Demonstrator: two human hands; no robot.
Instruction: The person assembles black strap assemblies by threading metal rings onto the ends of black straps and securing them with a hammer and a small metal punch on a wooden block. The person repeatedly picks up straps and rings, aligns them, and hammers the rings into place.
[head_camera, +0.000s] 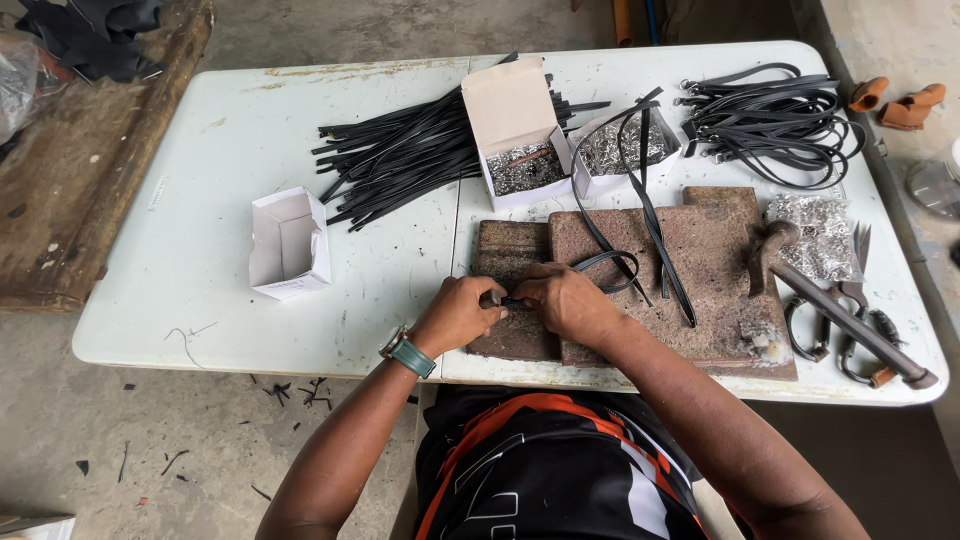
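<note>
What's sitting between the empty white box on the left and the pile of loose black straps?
Nothing: in the head view, bare white tabletop separates the empty white box from the loose black straps. Both hands work farther right, on the brown slab.

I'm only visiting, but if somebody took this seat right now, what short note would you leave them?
Left hand and right hand are together over the stone slab, fingers pinching the end of a black strap; whether a small fitting sits there cannot be told.
Uncut straps lie piled behind, beside open boxes of metal fittings.
Straps with buckles lie far right.
Hammer and scissors rest at right.
Done: the buckled bundle. Left: the big pile.
</note>
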